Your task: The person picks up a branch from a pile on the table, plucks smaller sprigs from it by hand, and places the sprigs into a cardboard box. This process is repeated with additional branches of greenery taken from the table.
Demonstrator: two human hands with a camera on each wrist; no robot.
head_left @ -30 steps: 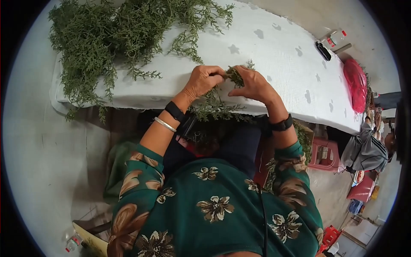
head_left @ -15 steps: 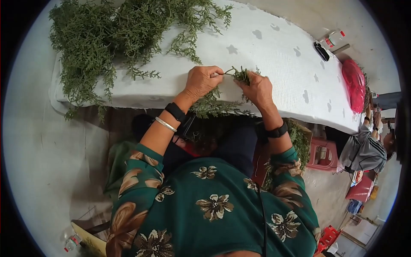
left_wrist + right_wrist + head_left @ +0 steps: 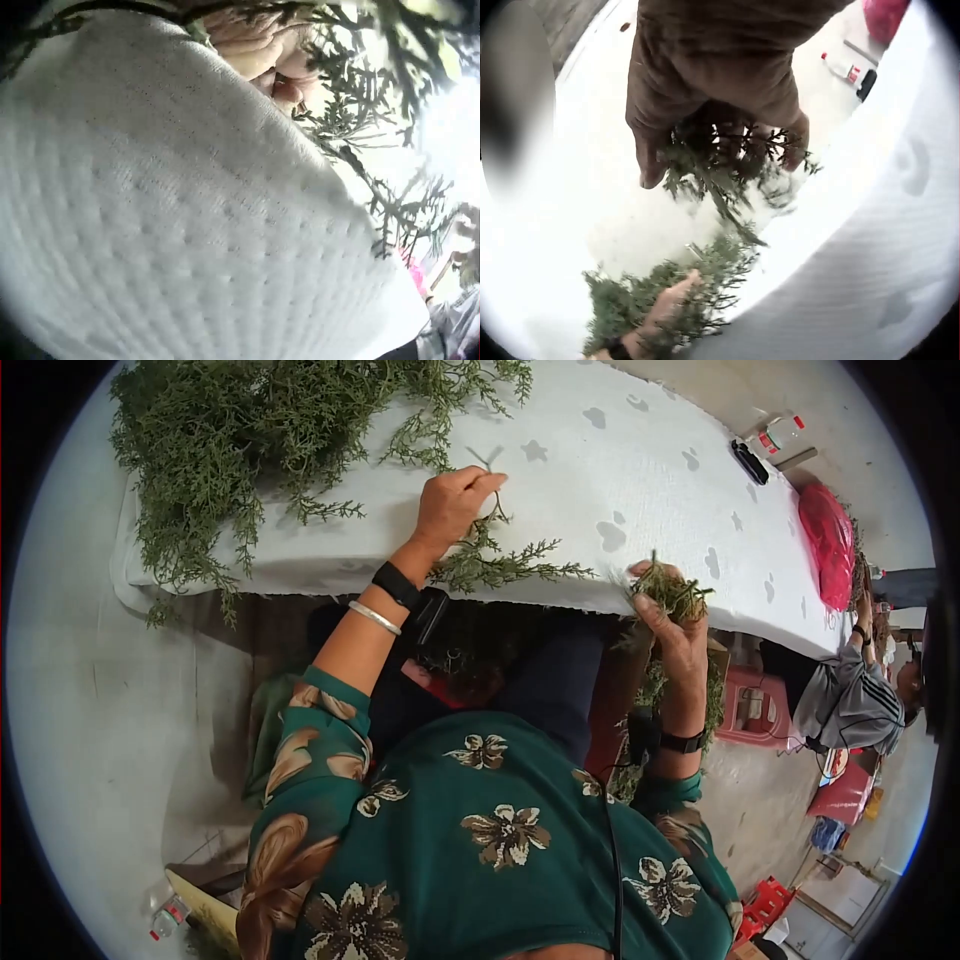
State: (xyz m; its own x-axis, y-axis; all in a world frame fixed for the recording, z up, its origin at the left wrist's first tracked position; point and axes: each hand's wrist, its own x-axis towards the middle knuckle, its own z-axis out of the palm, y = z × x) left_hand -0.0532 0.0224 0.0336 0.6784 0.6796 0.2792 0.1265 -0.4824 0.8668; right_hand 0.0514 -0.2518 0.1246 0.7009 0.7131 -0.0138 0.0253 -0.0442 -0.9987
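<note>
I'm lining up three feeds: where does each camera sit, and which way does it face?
Head: on the head, looking down over the chest at the white table; left hand and right hand show.
Left wrist: by that wrist, facing the cloth edge; fingers show.
Right wrist: faces the right hand gripping a green bunch.
Shared: head and right wrist both show the bottle.

I wear a dark green blouse (image 3: 480, 840) printed with brown and cream flowers, and a thin black cable (image 3: 612, 860) runs down it. Behind my left hand (image 3: 450, 505) sit a black wrist strap (image 3: 396, 585) and a slim silver bangle (image 3: 374, 617); behind my right hand (image 3: 680, 645), another black strap (image 3: 681, 741)
</note>
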